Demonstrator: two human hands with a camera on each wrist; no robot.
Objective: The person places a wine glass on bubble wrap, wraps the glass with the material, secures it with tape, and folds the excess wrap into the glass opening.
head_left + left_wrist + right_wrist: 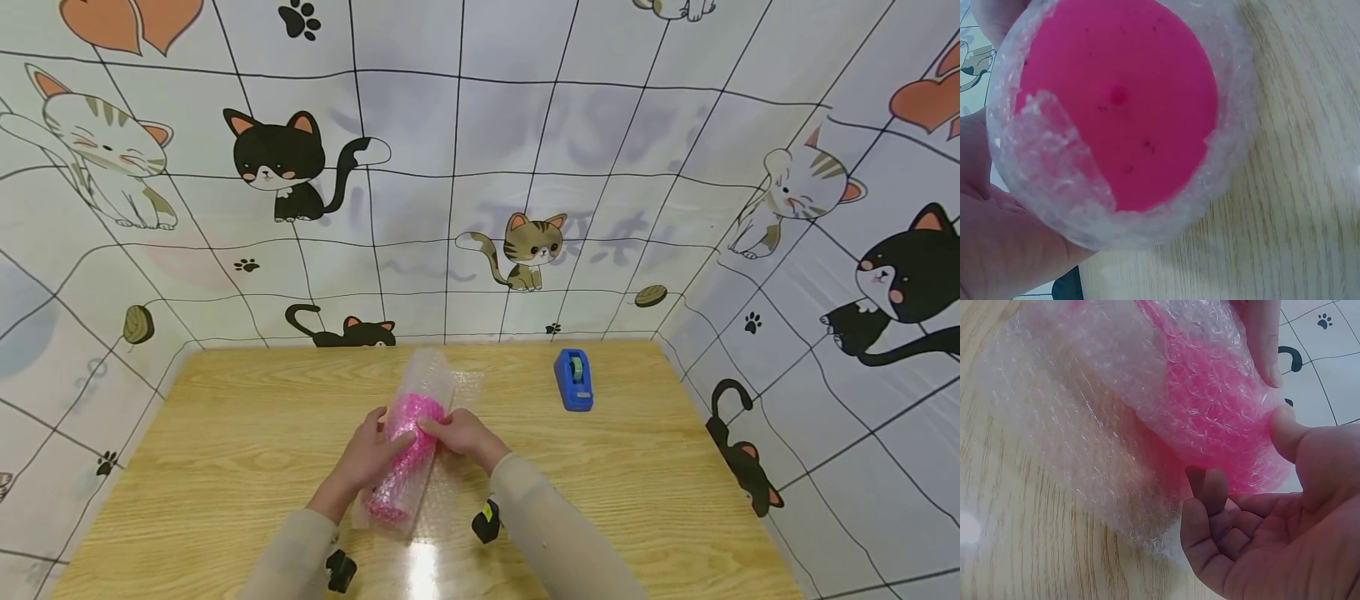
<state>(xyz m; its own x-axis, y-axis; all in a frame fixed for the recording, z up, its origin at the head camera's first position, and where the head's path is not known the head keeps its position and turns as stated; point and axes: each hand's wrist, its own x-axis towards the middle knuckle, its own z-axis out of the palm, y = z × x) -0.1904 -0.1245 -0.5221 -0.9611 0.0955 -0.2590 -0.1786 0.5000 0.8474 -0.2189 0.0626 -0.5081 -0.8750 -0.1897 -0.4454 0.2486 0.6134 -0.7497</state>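
A long pink object (411, 408) with a round end lies rolled in clear bubble wrap (429, 371); the layers blur its kind. My left hand (366, 457) grips the roll from the left, thumb on top. On the right side my right hand (467, 437) holds it, thumb pressed on the wrap and fingers curled at its underside. The left wrist view faces the flat pink end (1160, 125), which has a small nub in its middle and wrap bunched around the rim. In the right wrist view, a loose flap of bubble wrap (1066, 419) spreads beside the roll.
A blue tape dispenser (574, 382) with a roll of tape stands toward the back right of the wooden table (247, 417). Cat-patterned white cloth (420, 200) surrounds the table at the back and sides. Black wrist cameras (486, 522) hang below both sleeves.
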